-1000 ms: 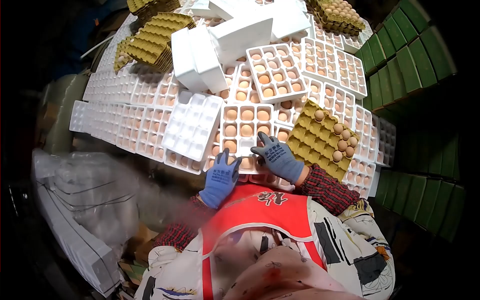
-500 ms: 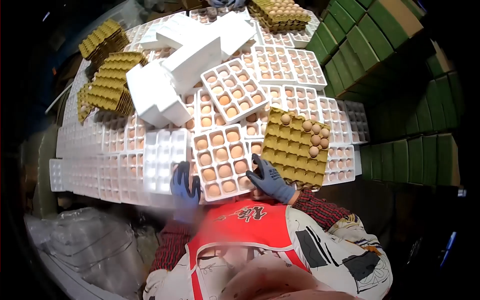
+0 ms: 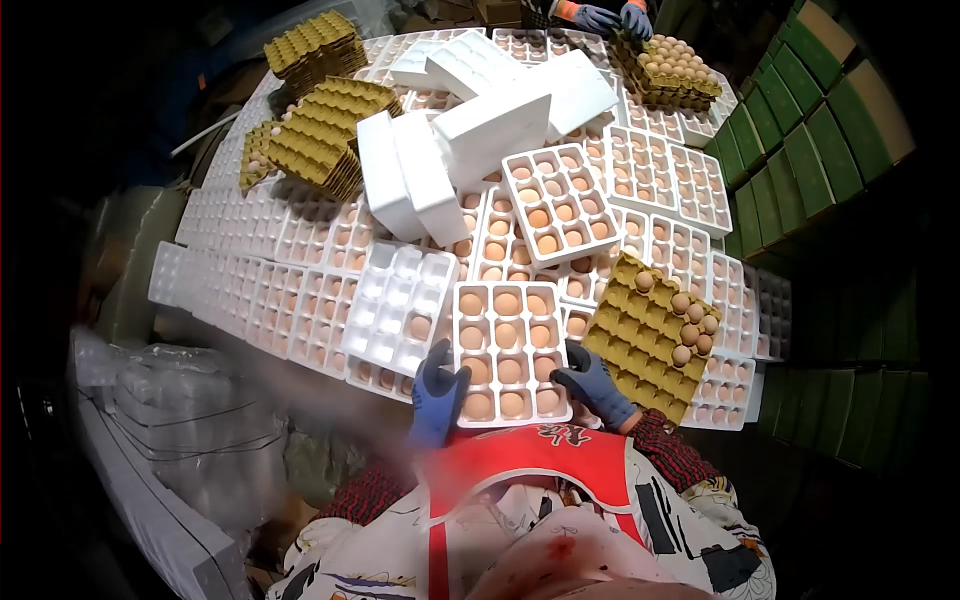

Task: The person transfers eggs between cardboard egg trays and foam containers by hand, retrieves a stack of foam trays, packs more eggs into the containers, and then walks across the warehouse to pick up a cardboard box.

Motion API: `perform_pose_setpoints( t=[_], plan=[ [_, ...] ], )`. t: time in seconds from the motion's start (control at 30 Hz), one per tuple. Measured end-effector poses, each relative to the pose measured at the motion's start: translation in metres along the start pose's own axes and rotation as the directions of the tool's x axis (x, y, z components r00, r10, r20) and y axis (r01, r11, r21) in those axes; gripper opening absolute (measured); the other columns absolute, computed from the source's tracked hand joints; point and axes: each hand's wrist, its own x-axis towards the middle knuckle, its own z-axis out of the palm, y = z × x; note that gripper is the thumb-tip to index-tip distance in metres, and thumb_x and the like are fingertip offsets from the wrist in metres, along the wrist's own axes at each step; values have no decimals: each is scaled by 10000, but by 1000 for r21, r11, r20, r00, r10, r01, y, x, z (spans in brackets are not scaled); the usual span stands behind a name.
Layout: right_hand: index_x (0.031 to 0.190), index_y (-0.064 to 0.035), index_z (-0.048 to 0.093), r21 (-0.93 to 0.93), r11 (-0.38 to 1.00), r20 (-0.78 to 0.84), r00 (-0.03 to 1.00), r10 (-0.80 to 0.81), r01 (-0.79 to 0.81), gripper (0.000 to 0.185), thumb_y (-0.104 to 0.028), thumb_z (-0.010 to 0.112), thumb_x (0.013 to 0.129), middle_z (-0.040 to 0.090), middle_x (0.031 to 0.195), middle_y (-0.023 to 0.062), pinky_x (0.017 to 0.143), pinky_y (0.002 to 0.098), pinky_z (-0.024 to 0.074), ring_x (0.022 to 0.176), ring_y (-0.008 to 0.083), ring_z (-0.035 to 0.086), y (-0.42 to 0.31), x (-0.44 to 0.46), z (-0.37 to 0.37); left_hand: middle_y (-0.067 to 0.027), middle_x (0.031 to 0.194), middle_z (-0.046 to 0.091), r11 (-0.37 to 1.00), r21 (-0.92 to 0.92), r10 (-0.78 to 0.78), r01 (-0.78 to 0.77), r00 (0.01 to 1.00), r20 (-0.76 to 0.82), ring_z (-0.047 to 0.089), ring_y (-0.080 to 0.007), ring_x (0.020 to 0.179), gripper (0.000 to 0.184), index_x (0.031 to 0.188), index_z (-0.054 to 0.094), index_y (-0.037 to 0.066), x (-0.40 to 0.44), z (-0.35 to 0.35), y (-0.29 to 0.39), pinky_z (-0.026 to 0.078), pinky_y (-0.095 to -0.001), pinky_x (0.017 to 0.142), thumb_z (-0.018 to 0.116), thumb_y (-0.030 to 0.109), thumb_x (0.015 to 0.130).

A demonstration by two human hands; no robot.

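Note:
A white foam egg tray (image 3: 487,353) full of brown eggs lies in front of my body, its long side pointing away from me. My gloved left hand (image 3: 437,395) grips its left edge near the front corner. On the opposite edge, my gloved right hand (image 3: 597,388) has its thumb and fingers closed on the rim. Left of this tray sits another foam tray (image 3: 395,300) with bare cups and one egg (image 3: 420,327) in it. By my right hand lies a yellow-brown pulp tray (image 3: 640,335) with several eggs at its right side.
Filled foam trays (image 3: 265,300) cover the table. White foam pieces (image 3: 495,120) are heaped mid-table, and pulp tray stacks (image 3: 325,130) stand left. Green boxes (image 3: 810,160) are piled right. Across the table, another person's gloved hands (image 3: 610,18) are near egg-loaded pulp trays (image 3: 670,85).
My left hand has moved from beside the tray onto its left edge. The full tray has turned from slanted to straight. The head view has shifted, showing the other person's hands more fully.

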Motion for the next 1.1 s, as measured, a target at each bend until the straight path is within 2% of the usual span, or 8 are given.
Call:
perform_pose_setpoints(
  t=[0.23,0.37,0.63,0.7,0.73,0.8,0.93,1.1],
  plan=[
    [1294,44,545,66,981,-132,976,-174,183,503,-3,640,802,650,1134,68,832,273,500,969,116,597,-65,-2,-51,-181,1375,470,777,380,524,-502,850,50,488,-241,1231,735,1446,374,-18,4,44,94,429,-356,1000,754,159,842],
    [1333,63,511,-47,966,-86,963,-256,253,545,-4,633,806,633,1178,91,801,264,512,950,113,597,-82,10,-55,-124,1511,342,976,-214,86,-49,982,167,367,-223,1366,788,1520,209,4,5,55,55,302,-365,1131,665,226,917],
    [1404,-21,468,119,972,199,954,-225,205,498,-121,631,944,573,1280,83,897,283,478,1019,131,578,-102,31,-4,-144,1443,464,347,-934,-251,83,968,-8,491,-309,1304,568,1451,361,24,-7,-85,49,416,-421,1079,582,117,936],
    [1397,-17,471,98,973,146,965,-220,207,487,-105,629,945,584,1262,76,898,275,476,1026,125,575,-82,43,10,-142,1393,512,497,-868,-116,-18,990,-87,536,-324,1252,552,1429,386,32,33,-158,11,436,-437,1063,594,172,937],
    [1395,-18,474,121,982,121,980,-160,146,492,-107,640,941,598,1237,66,881,267,481,1012,117,577,-76,43,22,-142,1378,519,929,-249,181,-273,924,-337,548,-322,1236,555,1413,402,40,54,-188,-7,454,-444,1046,596,243,934],
    [1407,-31,466,93,995,129,991,-32,20,524,-138,663,933,609,1173,57,841,256,490,980,105,583,-61,48,50,-144,1367,509,826,451,503,-338,803,-320,535,-288,1241,580,1403,404,40,113,-250,-49,480,-440,1023,577,349,944],
    [1465,-17,359,146,967,92,977,195,-207,684,-220,702,910,611,987,29,703,232,504,850,85,582,-24,72,127,-114,1212,592,704,-707,-285,-68,885,-368,603,-277,1116,558,1334,480,49,249,-315,-50,513,-399,966,572,420,927],
    [1508,34,211,-265,961,-107,993,51,-78,946,-368,749,843,611,1185,197,810,318,523,978,229,639,-31,99,203,-87,1135,587,848,-527,-260,-52,827,-499,585,-203,989,602,1258,558,33,330,-361,-123,505,-384,882,604,521,908]
  ],
)
